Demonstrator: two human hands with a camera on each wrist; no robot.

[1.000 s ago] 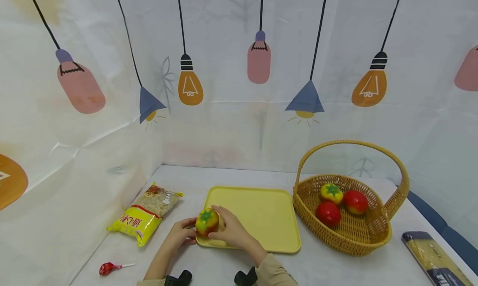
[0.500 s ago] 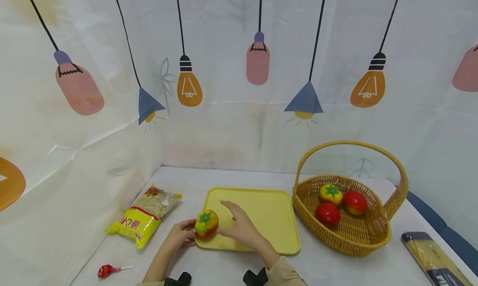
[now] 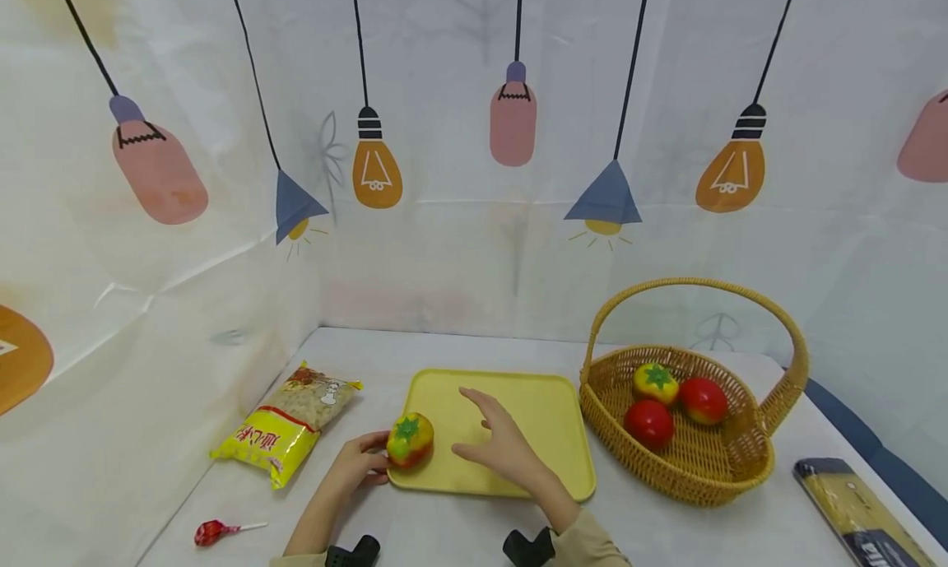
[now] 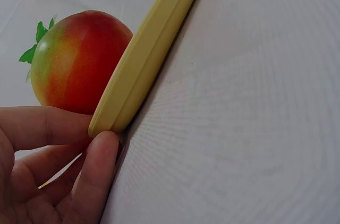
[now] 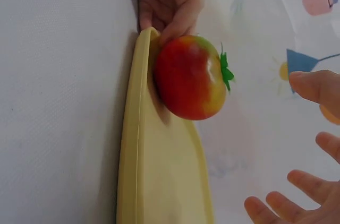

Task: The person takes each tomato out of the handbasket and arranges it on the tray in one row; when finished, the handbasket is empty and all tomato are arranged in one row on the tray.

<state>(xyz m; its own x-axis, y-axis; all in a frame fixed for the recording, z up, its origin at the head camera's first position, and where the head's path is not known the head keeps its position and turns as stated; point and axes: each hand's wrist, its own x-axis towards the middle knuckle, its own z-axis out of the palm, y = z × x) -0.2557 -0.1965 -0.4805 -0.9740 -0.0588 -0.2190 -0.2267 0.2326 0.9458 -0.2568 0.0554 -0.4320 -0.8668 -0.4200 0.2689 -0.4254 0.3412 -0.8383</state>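
Observation:
A red-and-yellow, tomato-like fruit (image 3: 411, 441) with a green leafy top sits in the left front corner of the yellow tray (image 3: 518, 435). Beside it, my left hand (image 3: 357, 465) pinches the tray's corner between thumb and finger, as the left wrist view shows; one finger (image 4: 42, 128) lies close against the fruit, and whether it touches is hard to tell. Over the middle of the tray my right hand (image 3: 507, 448) hovers with spread fingers, holding nothing. In the right wrist view its fingers (image 5: 313, 184) stand apart from the fruit.
A wicker basket (image 3: 615, 456) with a tall handle stands right of the tray, holding two red fruits (image 3: 649, 425) and a yellow one (image 3: 656, 383). Left lie a yellow snack bag (image 3: 292, 423) and a red lollipop (image 3: 211, 533). A gold-and-dark packet (image 3: 859, 509) lies far right.
My right hand has let go of the fruit and drawn away to the right, its fingers spreading. The fruit and my left hand have stayed in place.

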